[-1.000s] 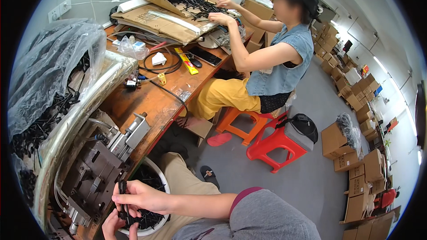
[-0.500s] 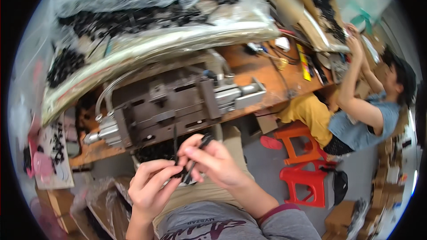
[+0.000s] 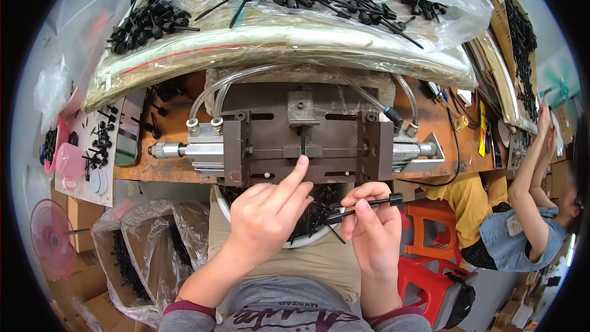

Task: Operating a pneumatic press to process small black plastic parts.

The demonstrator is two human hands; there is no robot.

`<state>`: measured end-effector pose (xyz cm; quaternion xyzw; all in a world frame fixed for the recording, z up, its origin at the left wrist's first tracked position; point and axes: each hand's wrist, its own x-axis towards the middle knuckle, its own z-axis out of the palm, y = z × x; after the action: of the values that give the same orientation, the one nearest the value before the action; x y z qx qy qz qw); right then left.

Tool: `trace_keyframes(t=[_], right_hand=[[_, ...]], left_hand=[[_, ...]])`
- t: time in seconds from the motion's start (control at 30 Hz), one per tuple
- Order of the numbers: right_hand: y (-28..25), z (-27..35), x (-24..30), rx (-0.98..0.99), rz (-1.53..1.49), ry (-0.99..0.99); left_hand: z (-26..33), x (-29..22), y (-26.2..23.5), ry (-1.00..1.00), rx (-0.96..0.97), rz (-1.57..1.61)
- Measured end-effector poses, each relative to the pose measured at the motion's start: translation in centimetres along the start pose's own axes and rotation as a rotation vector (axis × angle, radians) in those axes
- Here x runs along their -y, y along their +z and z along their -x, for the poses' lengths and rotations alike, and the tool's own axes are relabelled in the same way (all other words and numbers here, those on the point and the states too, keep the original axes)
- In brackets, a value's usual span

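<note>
My left hand [image 3: 264,212] points its index finger forward, the fingertip against the near end of a thin black rod [image 3: 303,139] in the metal fixture [image 3: 270,129]. Its other fingers are loosely curled, and I see nothing held in them. In my right hand [image 3: 376,230], thumb and fingers pinch a black plastic rod with thick ends [image 3: 364,208], held slantwise just in front of the fixture. Below the hands, a white-rimmed bowl [image 3: 301,245] on my lap holds several black rods. The hands partly cover it.
Air cylinders [image 3: 206,155] with clear hoses flank the fixture on the wooden bench [image 3: 166,169]. Behind it, a plastic-lined container [image 3: 270,40] is heaped with black rods. At right, a co-worker [image 3: 522,227] sits by red and orange stools [image 3: 424,280]. A pink fan [image 3: 54,230] stands left.
My hands have moved apart. The left has gone forward to the rod in the fixture, while the right has shifted right with its black rod. The view has turned and now faces the fixture squarely.
</note>
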<state>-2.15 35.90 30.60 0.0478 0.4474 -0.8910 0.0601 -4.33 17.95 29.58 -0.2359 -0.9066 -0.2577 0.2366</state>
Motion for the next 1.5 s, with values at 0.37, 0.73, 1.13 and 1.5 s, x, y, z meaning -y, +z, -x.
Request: trace_keyframes(t=[0.37, 0.73, 1.13, 1.5], right_hand=[[0.3, 0.0, 0.7, 0.106, 0.066, 0.012], [0.0, 0.1, 0.7, 0.032, 0.141, 0.106], [0.1, -0.1, 0.6, 0.091, -0.095, 0.076], [0.0, 0.6, 1.1, 0.152, -0.127, -0.121]], left_hand=[[-1.0, 0.1, -0.6, -0.007, 0.049, -0.042], [-1.1, -0.1, -1.7, -0.017, 0.092, 0.069], [0.5, -1.5, -4.4, 0.045, 0.064, 0.425], [-0.3, -0.6, -0.9, -0.021, 0.121, -0.039]])
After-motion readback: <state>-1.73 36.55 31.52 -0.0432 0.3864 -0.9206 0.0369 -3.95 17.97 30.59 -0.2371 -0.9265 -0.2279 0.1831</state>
